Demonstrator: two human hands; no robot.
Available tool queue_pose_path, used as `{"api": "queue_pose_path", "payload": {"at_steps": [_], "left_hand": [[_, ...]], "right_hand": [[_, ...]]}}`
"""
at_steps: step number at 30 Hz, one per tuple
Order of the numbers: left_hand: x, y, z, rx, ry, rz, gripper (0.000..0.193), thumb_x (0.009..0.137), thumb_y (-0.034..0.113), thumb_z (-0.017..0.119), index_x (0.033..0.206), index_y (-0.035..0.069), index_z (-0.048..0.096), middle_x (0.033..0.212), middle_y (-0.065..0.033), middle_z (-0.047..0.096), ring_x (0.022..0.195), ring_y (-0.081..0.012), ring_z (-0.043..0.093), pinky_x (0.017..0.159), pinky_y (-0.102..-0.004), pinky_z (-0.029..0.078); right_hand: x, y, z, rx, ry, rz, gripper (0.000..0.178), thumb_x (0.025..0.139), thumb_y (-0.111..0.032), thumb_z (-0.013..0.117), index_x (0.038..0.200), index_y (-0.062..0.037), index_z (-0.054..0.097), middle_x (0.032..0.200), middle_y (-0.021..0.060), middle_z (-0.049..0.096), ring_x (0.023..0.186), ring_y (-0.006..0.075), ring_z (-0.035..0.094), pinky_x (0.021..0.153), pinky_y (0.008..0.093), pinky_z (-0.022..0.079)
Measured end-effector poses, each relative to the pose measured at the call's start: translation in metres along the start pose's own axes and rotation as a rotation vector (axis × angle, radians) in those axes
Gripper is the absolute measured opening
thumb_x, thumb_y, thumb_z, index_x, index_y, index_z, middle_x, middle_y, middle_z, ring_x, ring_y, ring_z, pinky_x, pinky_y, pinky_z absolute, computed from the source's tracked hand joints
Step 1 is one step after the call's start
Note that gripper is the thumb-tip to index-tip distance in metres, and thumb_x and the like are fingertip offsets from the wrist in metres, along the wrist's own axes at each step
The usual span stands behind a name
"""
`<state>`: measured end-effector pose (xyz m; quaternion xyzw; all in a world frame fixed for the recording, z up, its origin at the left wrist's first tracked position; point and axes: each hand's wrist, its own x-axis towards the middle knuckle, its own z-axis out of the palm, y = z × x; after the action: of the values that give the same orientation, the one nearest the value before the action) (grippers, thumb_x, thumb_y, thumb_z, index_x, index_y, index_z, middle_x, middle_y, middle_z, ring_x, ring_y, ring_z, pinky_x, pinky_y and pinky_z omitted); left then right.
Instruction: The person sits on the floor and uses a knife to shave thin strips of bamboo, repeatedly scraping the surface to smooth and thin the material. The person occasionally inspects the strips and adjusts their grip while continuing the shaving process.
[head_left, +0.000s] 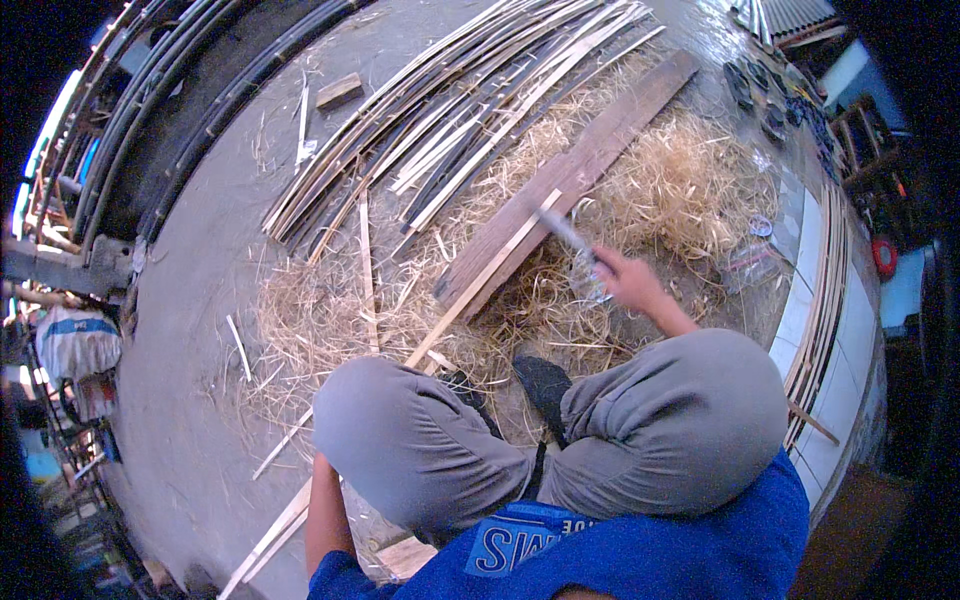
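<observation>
Blue shirt [690, 540] cloth is closest, and just past it are grey trousers [680, 420] with the knees bent out wide. One long wood strip [470, 300] lies along a brown plank [630, 120], its near end going down by the left knee. It is pale yellow, thin, flat and quite straight. The right hand [632, 282] has its fingers curled tight around a knife [568, 234]; the blade is blurry and is over the strip's far end. The left hand is hidden behind the left knee, so I cannot tell what its fingers do. Curly shavings [690, 190] lie on both sides of the plank. More strips [400, 120], light and dark, lie in a pile beyond. A white sack [78, 345] with a blue band is at the far left. It looks puffed out, but its inside cannot be seen. A clear plastic bag [752, 268] lies on the right, too small to tell what is in it.
</observation>
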<state>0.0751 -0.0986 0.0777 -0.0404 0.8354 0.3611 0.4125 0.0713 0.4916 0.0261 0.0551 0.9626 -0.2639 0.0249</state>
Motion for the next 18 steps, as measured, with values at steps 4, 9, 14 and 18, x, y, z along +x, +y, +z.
{"api": "queue_pose_path", "payload": {"at_steps": [4, 9, 14, 18], "left_hand": [[-0.024, -0.015, -0.015, 0.019, 0.012, -0.023, 0.035, 0.088, 0.036, 0.059, 0.080, 0.002, 0.067, 0.068, -0.0046, 0.065, 0.064, -0.0155, 0.060, 0.064, -0.0354, 0.049], [-0.071, -0.092, -0.069, 0.043, 0.005, -0.073, 0.036, 0.086, 0.037, 0.060, 0.082, 0.002, 0.067, 0.069, -0.0047, 0.066, 0.065, -0.0163, 0.061, 0.066, -0.0357, 0.049], [-0.128, -0.178, -0.065, 0.523, 0.592, -0.175, 0.040, 0.084, 0.036, 0.061, 0.109, 0.005, 0.063, 0.104, -0.0178, 0.065, 0.098, -0.0325, 0.061, 0.088, -0.0432, 0.047], [-0.137, -0.205, -0.004, 0.189, 0.714, -0.244, 0.051, 0.081, 0.033, 0.065, 0.124, 0.008, 0.053, 0.125, -0.0228, 0.053, 0.116, -0.0377, 0.051, 0.097, -0.0441, 0.042]], "right_hand": [[-0.008, -0.018, 0.014, -0.078, 0.016, -0.007, 0.047, 0.090, -0.044, 0.048, 0.134, -0.0298, 0.044, 0.098, 0.0230, 0.065, 0.086, 0.0435, 0.062, 0.076, 0.0521, 0.050], [0.015, 0.005, -0.023, -0.103, 0.074, 0.065, 0.046, 0.094, -0.039, 0.047, 0.135, -0.0192, 0.044, 0.105, 0.0221, 0.063, 0.093, 0.0430, 0.061, 0.077, 0.0481, 0.050], [-0.002, 0.004, 0.000, -0.127, 0.094, 0.068, 0.047, 0.096, -0.037, 0.044, 0.138, -0.0159, 0.039, 0.121, 0.0215, 0.057, 0.106, 0.0419, 0.056, 0.086, 0.0454, 0.047], [-0.023, 0.009, 0.019, -0.055, 0.146, 0.051, 0.046, 0.097, -0.036, 0.045, 0.136, -0.0128, 0.042, 0.129, 0.0218, 0.051, 0.114, 0.0395, 0.052, 0.091, 0.0427, 0.044]]}}
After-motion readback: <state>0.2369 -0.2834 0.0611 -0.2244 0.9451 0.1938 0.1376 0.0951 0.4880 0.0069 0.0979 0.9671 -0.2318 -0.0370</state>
